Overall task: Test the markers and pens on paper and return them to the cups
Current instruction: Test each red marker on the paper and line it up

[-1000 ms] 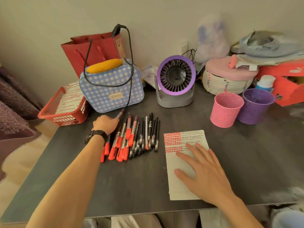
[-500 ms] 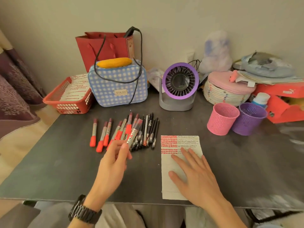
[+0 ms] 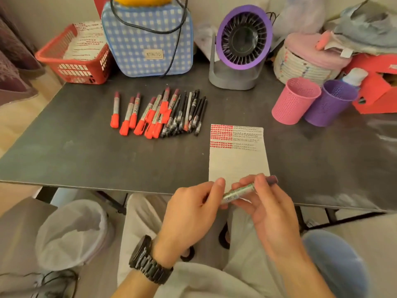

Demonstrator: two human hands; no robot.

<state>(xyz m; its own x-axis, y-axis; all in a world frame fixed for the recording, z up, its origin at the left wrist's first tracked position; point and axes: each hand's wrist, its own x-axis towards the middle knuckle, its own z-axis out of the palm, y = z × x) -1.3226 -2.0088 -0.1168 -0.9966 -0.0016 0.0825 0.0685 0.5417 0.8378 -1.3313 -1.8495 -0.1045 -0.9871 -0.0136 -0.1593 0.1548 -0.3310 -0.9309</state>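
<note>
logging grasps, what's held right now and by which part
A silver-barrelled marker, in both hands: left hand grips its hidden end, right hand pinches the barrel near the dark red tip.

We see a dark grey table [image 3: 86,158]. Centre: white paper [image 3: 238,162] w/ red blocks top left & black scribble rows beside them. Left of it we note markers [image 3: 137,117] w/ silver barrels, orange-red caps & maroon ends, next to black pens [image 3: 190,112]. Lower centre, single marker [image 3: 240,192]: silver-green barrel, maroon end. Right: pink cup [image 3: 295,102] & purple cup [image 3: 329,105], both dot-perforated. Top: blue-white gingham bag [image 3: 148,37], purple-ringed fan [image 3: 243,37] on grey base. Upper left: red basket [image 3: 73,68]. Bottom: black watch [image 3: 148,260].
</note>
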